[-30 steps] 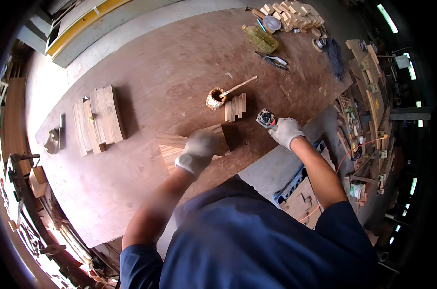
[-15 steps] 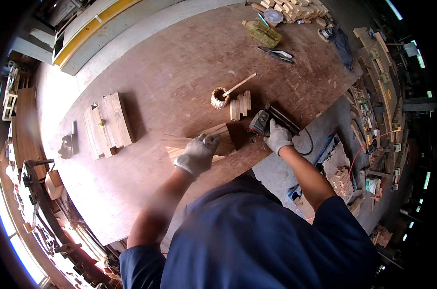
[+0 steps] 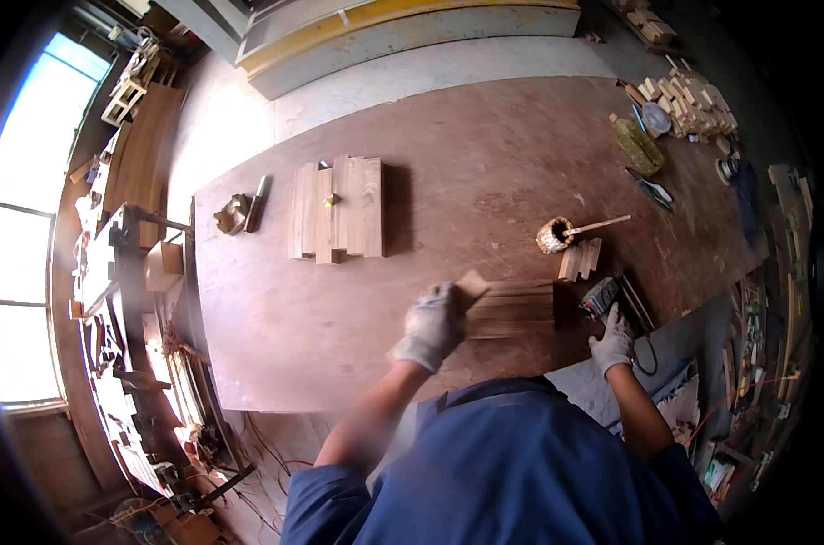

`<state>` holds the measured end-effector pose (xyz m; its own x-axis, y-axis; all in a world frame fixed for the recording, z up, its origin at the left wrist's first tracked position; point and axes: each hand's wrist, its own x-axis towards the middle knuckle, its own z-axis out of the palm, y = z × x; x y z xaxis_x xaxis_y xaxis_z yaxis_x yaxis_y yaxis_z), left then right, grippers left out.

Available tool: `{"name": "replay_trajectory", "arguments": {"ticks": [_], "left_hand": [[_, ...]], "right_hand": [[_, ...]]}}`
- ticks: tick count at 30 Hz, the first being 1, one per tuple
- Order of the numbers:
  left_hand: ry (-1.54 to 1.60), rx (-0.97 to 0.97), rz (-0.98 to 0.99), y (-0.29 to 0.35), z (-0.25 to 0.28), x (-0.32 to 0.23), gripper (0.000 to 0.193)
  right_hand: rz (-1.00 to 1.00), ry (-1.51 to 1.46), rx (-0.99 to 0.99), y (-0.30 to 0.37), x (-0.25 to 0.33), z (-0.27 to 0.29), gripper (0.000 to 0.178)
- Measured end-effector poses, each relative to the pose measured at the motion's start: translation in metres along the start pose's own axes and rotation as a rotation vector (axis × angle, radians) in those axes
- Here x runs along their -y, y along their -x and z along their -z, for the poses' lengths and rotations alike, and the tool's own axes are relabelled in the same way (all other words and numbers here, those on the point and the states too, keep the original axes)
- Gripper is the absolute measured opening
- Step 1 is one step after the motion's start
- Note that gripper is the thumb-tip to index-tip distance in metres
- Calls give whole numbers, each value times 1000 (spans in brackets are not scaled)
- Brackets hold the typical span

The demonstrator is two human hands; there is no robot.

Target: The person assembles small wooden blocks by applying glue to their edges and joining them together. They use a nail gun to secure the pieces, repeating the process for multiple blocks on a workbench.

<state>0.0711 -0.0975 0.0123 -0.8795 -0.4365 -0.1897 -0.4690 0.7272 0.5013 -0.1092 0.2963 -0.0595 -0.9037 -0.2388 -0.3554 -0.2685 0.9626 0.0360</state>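
My left hand (image 3: 430, 329), in a pale work glove, grips a small wooden block (image 3: 471, 288), somewhat blurred, held at the left end of a stack of striped wooden strips (image 3: 514, 311) lying in front of me. My right hand (image 3: 615, 341), gloved too, is closed on the near end of a grey-and-red handheld power tool (image 3: 601, 296) at the table's right edge. My fingers partly hide its grip. A dark cord or hose curves off beside it.
The brown table (image 3: 285, 331) bears a set of wooden boards (image 3: 362, 207) at left, beside a knife-like tool (image 3: 257, 203). At right stand a glue-crusted pot (image 3: 555, 235) with a stick, small wood blocks (image 3: 579, 261), a yellowish bottle (image 3: 637, 145) and piled wood offcuts (image 3: 689, 104).
My view has swung left, so the table's things sit further right. My left hand, earlier over the strips, now holds a block at their left end. My right hand stays at the power tool.
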Motion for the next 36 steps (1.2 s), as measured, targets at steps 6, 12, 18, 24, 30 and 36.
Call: {"name": "replay_trajectory", "arguments": {"ticks": [6,12,18,24,30,36], "left_hand": [[-141,-249,471,54,16,159,29],[-63,-440,740,70,56,256,21],[-124,-594,435,67,30,216,71],[634,-189,420,60,-50,107,43],[703,21,412,58,-112,80,49],[687,30,468,66,-80,55,35]], "right_hand": [[-53,18,59,-2,8,1,120],[-23,12,77,-4,5,5,119],[72,2,-78,4,-11,-19,103],[394,-389,-118,50,60,6,47],[97,-730,152,44,110,8,53],[58,-764,252,47,101,1,44]]}}
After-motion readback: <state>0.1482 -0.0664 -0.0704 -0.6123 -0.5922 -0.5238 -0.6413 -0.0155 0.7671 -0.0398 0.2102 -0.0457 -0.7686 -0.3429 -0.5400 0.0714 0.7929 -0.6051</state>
